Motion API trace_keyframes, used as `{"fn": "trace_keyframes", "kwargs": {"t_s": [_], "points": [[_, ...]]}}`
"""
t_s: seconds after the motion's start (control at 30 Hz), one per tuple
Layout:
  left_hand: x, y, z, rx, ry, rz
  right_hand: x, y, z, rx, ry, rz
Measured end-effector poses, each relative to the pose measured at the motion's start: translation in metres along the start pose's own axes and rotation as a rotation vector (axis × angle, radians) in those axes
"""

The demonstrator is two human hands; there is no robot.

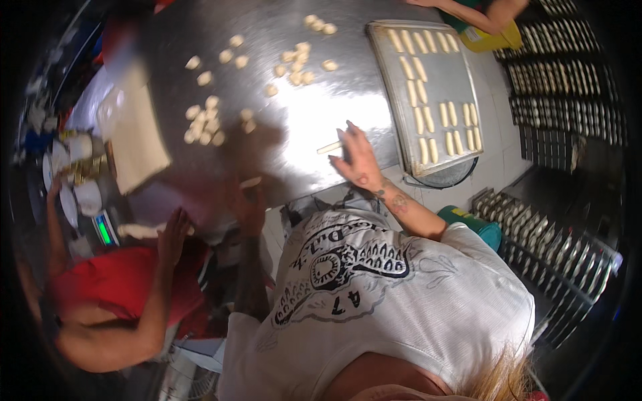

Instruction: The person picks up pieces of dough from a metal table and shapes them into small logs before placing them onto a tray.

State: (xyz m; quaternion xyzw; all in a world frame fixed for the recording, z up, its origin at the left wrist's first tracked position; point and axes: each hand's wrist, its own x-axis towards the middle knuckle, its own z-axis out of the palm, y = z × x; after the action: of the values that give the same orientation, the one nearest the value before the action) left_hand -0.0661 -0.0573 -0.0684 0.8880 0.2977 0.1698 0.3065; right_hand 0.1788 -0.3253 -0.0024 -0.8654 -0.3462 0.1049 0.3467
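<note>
My right hand (351,157) rests on the steel table (361,80) with fingers spread, over a short rolled dough strip (328,147) that pokes out leftward. My left hand (249,208) is in shadow at the table's near edge. A pale dough piece (251,182) is at its fingertips, and I cannot tell whether it is gripped. Several small dough lumps (297,63) lie in loose groups farther up the table. To the right, a metal tray (468,157) holds rows of shaped dough sticks (426,150).
A co-worker in red (127,287) works at left beside parchment (137,140), a scale (103,227) and bowls (87,197). Another person's arm (488,17) is at upper right over a yellow container (495,40). Racks (555,260) of filled trays and a teal bin (471,224) stand right.
</note>
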Motion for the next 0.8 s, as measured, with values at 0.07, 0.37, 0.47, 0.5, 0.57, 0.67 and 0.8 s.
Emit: {"fn": "trace_keyframes", "kwargs": {"t_s": [0.07,0.37,0.47,0.5,0.57,0.67,0.8], "points": [[0.025,0.016,-0.024,0.087,-0.095,0.074,0.017,0.016,0.000,-0.100,-0.162,-0.172],[0.048,0.181,0.040,-0.221,-0.188,-0.402,0.031,0.088,-0.119,0.548,0.007,0.107],[0.067,0.286,0.112,-0.428,-0.237,-0.251,0.022,0.143,-0.193,0.423,0.383,0.251],[0.078,0.327,0.133,-0.448,-0.264,-0.202,0.026,0.152,-0.216,0.352,0.447,0.338],[0.097,0.390,0.173,-0.490,-0.358,-0.194,0.033,0.190,-0.233,0.099,0.499,0.270],[0.124,0.462,0.217,-0.339,-0.354,-0.121,0.032,0.226,-0.249,-0.114,0.403,0.285],[0.151,0.480,0.270,-0.024,-0.358,0.020,0.044,0.222,-0.255,-0.101,0.306,0.371]]}}
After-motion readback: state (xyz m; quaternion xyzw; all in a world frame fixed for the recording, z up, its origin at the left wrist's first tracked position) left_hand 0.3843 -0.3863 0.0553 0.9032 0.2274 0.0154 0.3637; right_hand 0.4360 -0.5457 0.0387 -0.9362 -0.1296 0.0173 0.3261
